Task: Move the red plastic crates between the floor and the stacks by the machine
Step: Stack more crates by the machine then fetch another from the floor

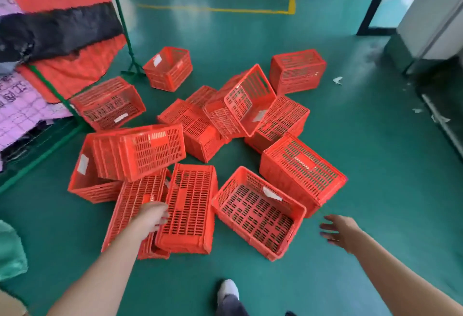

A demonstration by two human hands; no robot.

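A: crates?
B: red crates [193, 121] scattered mid-floor [363, 152], none stacked.
A: hands?
B: left hand [152, 216] on overturned crate [190, 205], grip unclear. right hand [338, 231] released, fingers spread, near upright crate [258, 213].

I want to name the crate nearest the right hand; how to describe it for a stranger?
Find the heap of red crates on the green floor. At its near edge, just left of the right hand, one crate stands open side up. Its two close neighbours lie bottom up; this one shows an empty inside with a white label.
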